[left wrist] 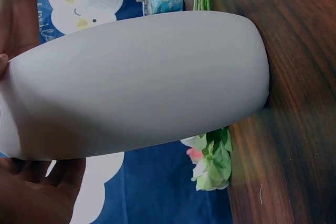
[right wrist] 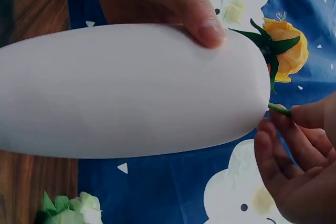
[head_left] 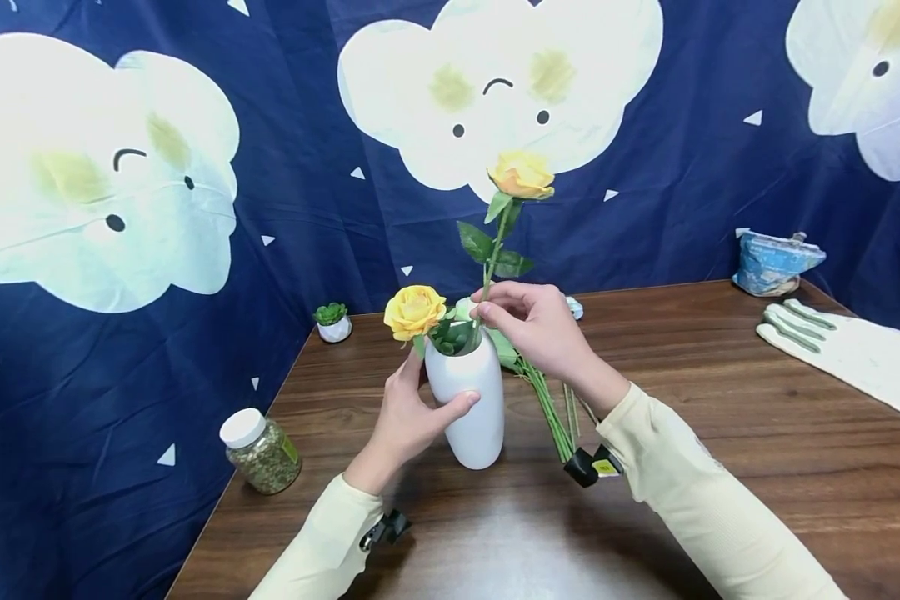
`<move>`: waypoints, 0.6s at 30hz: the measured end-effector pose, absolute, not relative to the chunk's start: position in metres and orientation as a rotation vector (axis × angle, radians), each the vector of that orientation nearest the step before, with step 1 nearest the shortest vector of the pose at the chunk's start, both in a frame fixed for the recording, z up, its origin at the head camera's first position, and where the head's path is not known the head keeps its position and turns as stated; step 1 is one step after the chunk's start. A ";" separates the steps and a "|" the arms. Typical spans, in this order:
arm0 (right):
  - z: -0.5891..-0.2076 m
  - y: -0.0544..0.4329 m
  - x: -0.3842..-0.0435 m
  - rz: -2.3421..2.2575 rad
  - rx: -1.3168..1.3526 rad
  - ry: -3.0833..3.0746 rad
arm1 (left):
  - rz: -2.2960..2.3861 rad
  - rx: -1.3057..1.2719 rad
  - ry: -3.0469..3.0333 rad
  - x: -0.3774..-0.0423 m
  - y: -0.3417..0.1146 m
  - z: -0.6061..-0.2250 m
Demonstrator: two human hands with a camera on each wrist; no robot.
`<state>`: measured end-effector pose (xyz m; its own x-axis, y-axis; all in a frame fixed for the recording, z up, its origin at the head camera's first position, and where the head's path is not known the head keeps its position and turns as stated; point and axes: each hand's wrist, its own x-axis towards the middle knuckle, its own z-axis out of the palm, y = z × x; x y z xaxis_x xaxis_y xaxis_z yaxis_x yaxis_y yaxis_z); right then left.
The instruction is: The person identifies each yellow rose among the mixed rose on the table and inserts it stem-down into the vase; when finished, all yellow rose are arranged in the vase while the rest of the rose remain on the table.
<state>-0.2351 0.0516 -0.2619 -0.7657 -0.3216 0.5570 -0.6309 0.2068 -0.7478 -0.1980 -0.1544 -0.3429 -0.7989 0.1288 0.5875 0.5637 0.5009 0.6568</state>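
Note:
A tall white vase (head_left: 468,408) stands on the table, tilted slightly. My left hand (head_left: 414,417) grips it round the upper side, thumb across its front. One yellow rose (head_left: 415,312) leans out over the vase's left rim, its lower stem hidden inside. Between thumb and fingers my right hand (head_left: 543,329) pinches the stem of a second, yellow-orange rose (head_left: 522,175), which rises high above the mouth. In the right wrist view, that green stem (right wrist: 279,109) enters at the vase's rim.
Behind the vase lie flowers with green stems (head_left: 551,412); pale petals (right wrist: 86,208) show in the right wrist view. A jar with a white lid (head_left: 262,454) and a small potted succulent (head_left: 333,323) stand left. White gloves (head_left: 843,350) and a blue bag (head_left: 775,262) lie right.

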 end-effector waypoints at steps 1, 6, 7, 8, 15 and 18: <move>-0.262 0.052 -0.235 1.552 0.906 -2.216 | -1.243 -0.565 -2.283 -0.198 -0.154 -0.343; -0.260 0.050 -0.233 1.415 0.932 -2.248 | -1.243 -0.557 -2.297 -0.199 -0.154 -0.343; -0.260 0.050 -0.233 1.389 0.938 -2.251 | -1.238 -0.557 -2.298 -0.199 -0.154 -0.343; -0.260 0.050 -0.233 1.366 0.945 -2.253 | -1.235 -0.558 -2.299 -0.199 -0.154 -0.343; -0.260 0.047 -0.231 1.190 0.995 -2.263 | -1.217 -0.550 -2.304 -0.199 -0.155 -0.343; -0.260 0.045 -0.231 1.111 1.048 -2.244 | -1.209 -0.557 -2.297 -0.198 -0.156 -0.343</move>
<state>-0.2309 0.0454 -0.2598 -0.6253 -0.4405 0.6441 -0.7793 0.3954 -0.4861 -0.1979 -0.1556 -0.3431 -0.8007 0.1290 0.5850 0.5553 0.5262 0.6440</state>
